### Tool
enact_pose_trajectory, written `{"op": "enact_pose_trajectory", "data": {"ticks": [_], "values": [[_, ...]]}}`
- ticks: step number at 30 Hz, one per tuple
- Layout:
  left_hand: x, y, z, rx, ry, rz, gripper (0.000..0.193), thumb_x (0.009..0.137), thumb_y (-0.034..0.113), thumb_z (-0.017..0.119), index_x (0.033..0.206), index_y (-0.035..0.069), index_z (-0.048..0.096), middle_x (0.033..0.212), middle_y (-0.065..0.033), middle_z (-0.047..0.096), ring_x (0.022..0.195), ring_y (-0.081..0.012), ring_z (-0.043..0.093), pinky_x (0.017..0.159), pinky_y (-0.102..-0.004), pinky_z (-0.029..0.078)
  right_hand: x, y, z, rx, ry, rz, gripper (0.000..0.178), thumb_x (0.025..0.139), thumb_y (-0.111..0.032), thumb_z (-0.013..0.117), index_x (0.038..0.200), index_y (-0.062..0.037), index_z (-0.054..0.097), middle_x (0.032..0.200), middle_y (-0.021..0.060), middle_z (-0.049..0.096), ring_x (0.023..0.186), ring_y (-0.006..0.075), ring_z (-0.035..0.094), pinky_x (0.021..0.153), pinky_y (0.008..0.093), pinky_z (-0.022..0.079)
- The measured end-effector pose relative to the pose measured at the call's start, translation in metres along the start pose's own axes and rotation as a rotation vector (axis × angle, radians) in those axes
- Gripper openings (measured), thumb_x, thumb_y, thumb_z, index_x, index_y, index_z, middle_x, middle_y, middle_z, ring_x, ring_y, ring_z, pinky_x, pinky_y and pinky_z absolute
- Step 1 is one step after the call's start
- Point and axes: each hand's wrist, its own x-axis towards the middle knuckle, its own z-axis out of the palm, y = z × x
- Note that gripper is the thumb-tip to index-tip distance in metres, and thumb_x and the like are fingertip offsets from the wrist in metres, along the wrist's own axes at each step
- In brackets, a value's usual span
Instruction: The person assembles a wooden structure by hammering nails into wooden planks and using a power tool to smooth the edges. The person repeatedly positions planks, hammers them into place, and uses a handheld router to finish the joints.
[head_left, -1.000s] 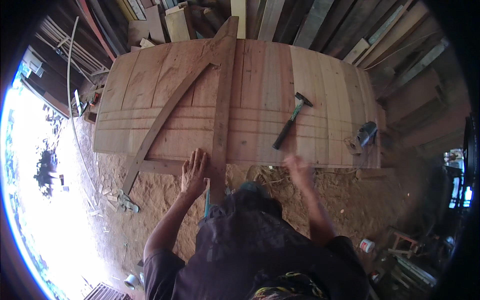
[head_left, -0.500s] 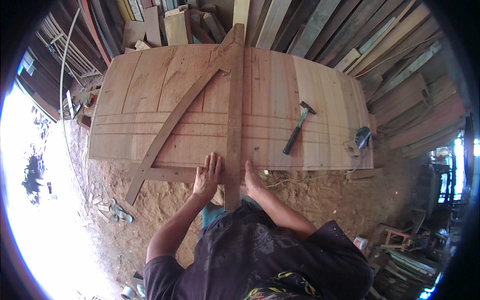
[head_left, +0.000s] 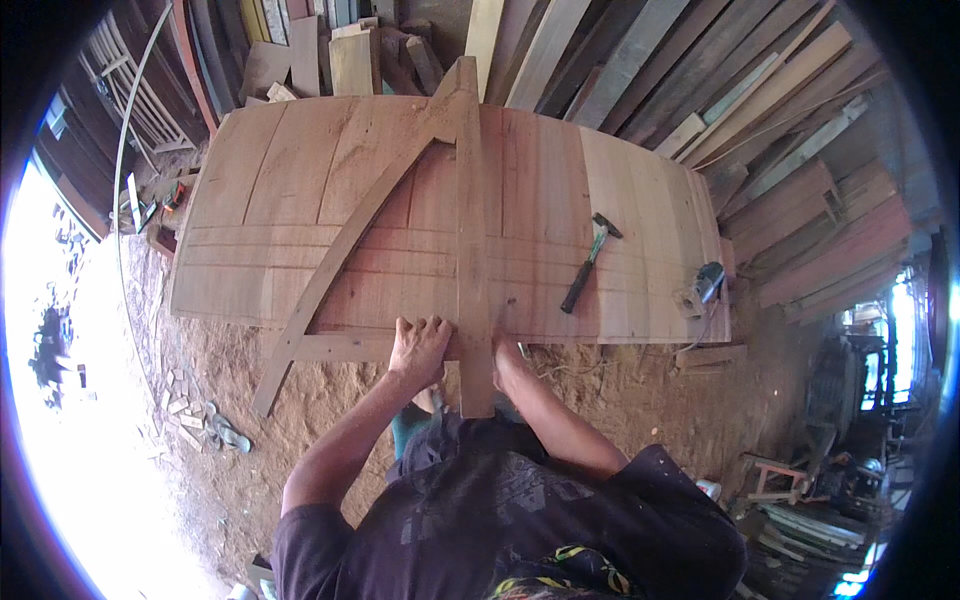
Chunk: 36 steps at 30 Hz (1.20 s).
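A large wooden square [head_left: 470, 230], made of a long upright, a crosspiece and a diagonal brace, lies on a wide wooden panel [head_left: 560, 150] joined from several planks. My left hand [head_left: 420, 350] is closed over the crosspiece, just left of the upright, at the panel's near edge. On the upright's other side my right hand [head_left: 508, 365] grips its lower part; most of those fingers are hidden. A hammer [head_left: 590, 262] with a dark handle rests on the panel to the right. Straight grooves or lines cross the panel under the square.
A small power tool [head_left: 700, 290] with a cord sits at the panel's right end. Stacked boards [head_left: 650, 70] lean beyond the far edge. On the sandy ground at left are sandals [head_left: 228, 430] and wood scraps. A wooden piece [head_left: 710, 355] lies by the near right corner.
The square has turned slightly counter-clockwise, its near end shifting right. My left fingers have gone from stretched out to curled over the crosspiece. My right hand has drawn slightly nearer my body.
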Motion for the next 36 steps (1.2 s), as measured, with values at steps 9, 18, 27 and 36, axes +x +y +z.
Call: {"op": "enact_pose_trajectory", "data": {"ticks": [9,18,27,36], "values": [[-0.005,0.003,-0.018,-0.136,0.26,0.01,0.081,0.079,0.011,0.076,0.156,0.01,0.052,0.122,-0.0115,0.07,0.114,-0.029,0.07,0.097,-0.0483,0.044,0.063,-0.093,-0.123,-0.79,0.341,-0.78,0.064,0.097,-0.053,0.081,0.132,-0.003,0.061,0.117,0.0135,0.07,0.102,0.0244,0.069,0.087,0.0446,0.057],[-0.016,0.011,-0.115,-0.348,0.752,0.005,0.082,0.079,0.016,0.089,0.157,0.016,0.062,0.111,-0.0114,0.078,0.092,-0.029,0.075,0.085,-0.0461,0.057,0.12,-0.16,-0.143,-0.97,0.46,-0.726,0.068,0.08,-0.038,0.085,0.128,0.0044,0.061,0.117,0.0225,0.072,0.106,0.0392,0.071,0.092,0.0518,0.056],[-0.091,0.073,-0.155,-1.17,0.968,-0.187,0.043,0.105,0.033,0.073,0.128,-0.003,0.066,0.102,-0.0142,0.075,0.088,-0.0216,0.075,0.076,-0.0368,0.062,0.105,-0.2,-0.167,-0.159,-0.108,-0.258,0.023,0.083,-0.01,0.072,0.1,-0.0021,0.059,0.085,0.0113,0.072,0.064,0.0194,0.068,0.053,0.0371,0.052],[-0.163,0.049,-0.104,-1.517,1.102,-0.642,0.074,0.106,0.068,0.059,0.125,-0.004,0.062,0.104,-0.0185,0.075,0.079,-0.0285,0.077,0.068,-0.0401,0.064,0.041,-0.19,-0.19,-0.375,-0.163,-0.619,0.023,0.106,-0.024,0.074,0.105,-0.0092,0.057,0.075,-0.001,0.057,0.052,0.0065,0.051,0.044,0.0246,0.038]]}}
